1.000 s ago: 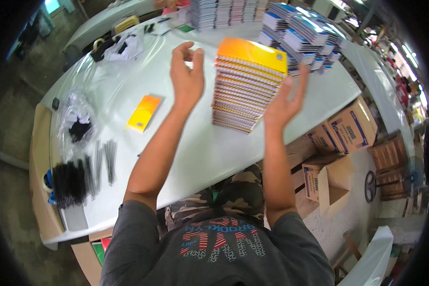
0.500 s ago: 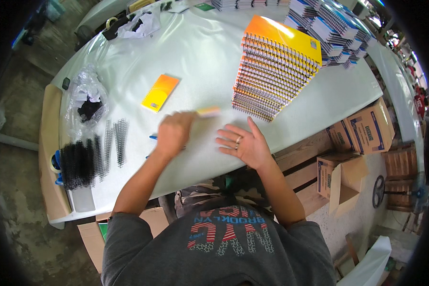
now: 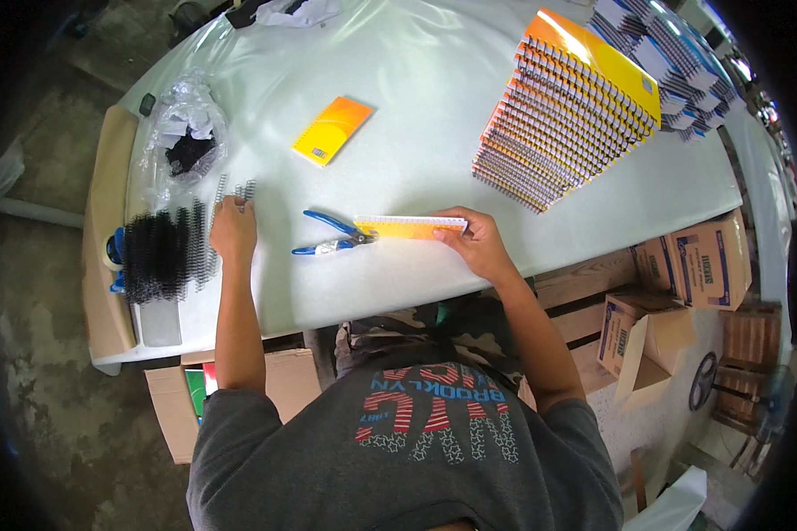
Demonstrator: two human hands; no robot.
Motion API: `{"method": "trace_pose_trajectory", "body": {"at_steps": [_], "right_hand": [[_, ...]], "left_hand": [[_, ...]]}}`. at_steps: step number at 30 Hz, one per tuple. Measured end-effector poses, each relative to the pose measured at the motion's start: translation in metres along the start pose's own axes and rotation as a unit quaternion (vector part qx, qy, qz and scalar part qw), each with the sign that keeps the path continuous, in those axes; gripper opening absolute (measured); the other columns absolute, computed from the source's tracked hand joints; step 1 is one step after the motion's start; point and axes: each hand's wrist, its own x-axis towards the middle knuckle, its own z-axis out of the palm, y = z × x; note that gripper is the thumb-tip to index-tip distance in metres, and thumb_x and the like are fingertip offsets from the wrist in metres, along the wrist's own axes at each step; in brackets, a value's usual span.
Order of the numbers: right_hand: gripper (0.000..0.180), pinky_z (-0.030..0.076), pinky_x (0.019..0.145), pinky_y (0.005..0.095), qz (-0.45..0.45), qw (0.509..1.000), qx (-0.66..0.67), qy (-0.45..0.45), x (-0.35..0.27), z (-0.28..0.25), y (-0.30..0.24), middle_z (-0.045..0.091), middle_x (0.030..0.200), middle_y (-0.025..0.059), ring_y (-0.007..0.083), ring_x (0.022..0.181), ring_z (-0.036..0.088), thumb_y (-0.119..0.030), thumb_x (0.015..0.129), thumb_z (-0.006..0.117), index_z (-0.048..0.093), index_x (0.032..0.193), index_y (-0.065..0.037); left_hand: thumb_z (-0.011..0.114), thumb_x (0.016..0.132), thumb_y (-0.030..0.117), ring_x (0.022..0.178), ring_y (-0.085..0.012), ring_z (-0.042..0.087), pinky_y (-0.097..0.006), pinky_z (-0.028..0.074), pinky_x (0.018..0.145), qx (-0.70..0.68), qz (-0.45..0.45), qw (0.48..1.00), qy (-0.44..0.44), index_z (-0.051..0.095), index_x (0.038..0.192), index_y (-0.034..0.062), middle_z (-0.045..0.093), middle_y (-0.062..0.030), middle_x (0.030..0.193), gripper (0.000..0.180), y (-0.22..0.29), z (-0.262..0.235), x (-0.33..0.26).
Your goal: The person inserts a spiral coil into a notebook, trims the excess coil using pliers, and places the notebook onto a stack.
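Note:
My left hand (image 3: 233, 228) is closed on a spiral binding coil (image 3: 250, 188) at the left; the exact grip is hidden behind the fingers. Beside it lies a bunch of black coils (image 3: 155, 257). At the middle of the table, my right hand (image 3: 480, 248) grips the right end of a small yellow-orange notepad (image 3: 403, 227), its punched edge facing away from me. Blue-handled pliers (image 3: 332, 234) lie on the table, their jaws against the notepad's left end. Farther off, another yellow-orange notepad (image 3: 333, 131) lies flat.
A tall stack of coil-bound yellow notebooks (image 3: 567, 115) stands at the right, with blue notebooks (image 3: 673, 66) behind it. A clear plastic bag (image 3: 186, 133) lies at the far left. Cardboard boxes (image 3: 704, 261) sit beyond the table's right edge.
My left hand has moved left, from the middle to the coils. My right hand, open before, now holds the notepad. The pliers have come into plain view.

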Motion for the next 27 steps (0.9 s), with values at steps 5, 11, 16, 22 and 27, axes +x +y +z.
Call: {"method": "trace_pose_trajectory", "body": {"at_steps": [5, 11, 16, 22, 27], "right_hand": [[0.027, 0.046, 0.083, 0.0248, -0.037, 0.996, 0.081, 0.006, 0.011, 0.012, -0.010, 0.065, 0.097, 0.0047, 0.0094, 0.091, 0.057, -0.001, 0.083, 0.062, 0.060, 0.110, 0.000], [0.025, 0.045, 0.089, 0.0269, 0.051, 0.999, -0.007, -0.010, 0.011, 0.000, -0.002, 0.063, 0.105, 0.0081, 0.0125, 0.098, 0.057, 0.000, 0.081, 0.063, 0.061, 0.106, 0.002], [0.027, 0.045, 0.088, 0.0256, -0.033, 0.999, 0.020, -0.019, 0.011, 0.005, -0.005, 0.063, 0.106, 0.0075, 0.0118, 0.097, 0.057, -0.001, 0.084, 0.059, 0.061, 0.111, 0.000], [0.031, 0.045, 0.087, 0.0252, -0.017, 1.000, -0.005, -0.004, 0.010, 0.006, -0.006, 0.063, 0.109, 0.0073, 0.0108, 0.098, 0.057, 0.000, 0.084, 0.059, 0.059, 0.115, -0.001], [0.031, 0.045, 0.086, 0.0250, -0.017, 1.000, 0.008, -0.005, 0.010, 0.007, -0.002, 0.064, 0.107, 0.0064, 0.0104, 0.095, 0.057, 0.000, 0.084, 0.059, 0.060, 0.115, -0.001]], "left_hand": [[0.056, 0.084, 0.036, 0.094, -0.0280, 0.059, -0.042, 0.046, 0.077, 0.013, 0.050, 0.991, 0.122, 0.060, 0.098, 0.0109, 0.060, -0.0079, 0.102, 0.029, -0.026, 0.010, 0.003], [0.058, 0.081, 0.043, 0.089, -0.0319, 0.062, -0.041, 0.047, 0.075, -0.032, -0.044, 0.998, 0.012, 0.068, 0.099, 0.0155, 0.066, -0.0118, 0.094, 0.035, -0.008, -0.022, -0.003], [0.055, 0.082, 0.043, 0.090, -0.0324, 0.062, -0.042, 0.048, 0.075, 0.042, -0.044, 0.997, -0.046, 0.068, 0.100, 0.0159, 0.066, -0.0128, 0.095, 0.035, -0.028, -0.042, 0.008], [0.047, 0.086, 0.039, 0.093, -0.0336, 0.060, -0.044, 0.046, 0.078, 0.068, -0.001, 0.997, 0.025, 0.067, 0.096, 0.0145, 0.065, -0.0111, 0.099, 0.033, -0.030, -0.028, 0.018], [0.043, 0.088, 0.036, 0.092, -0.0343, 0.060, -0.044, 0.045, 0.079, 0.118, -0.002, 0.992, 0.036, 0.065, 0.102, 0.0118, 0.064, -0.0135, 0.101, 0.035, -0.030, -0.034, 0.026]]}}
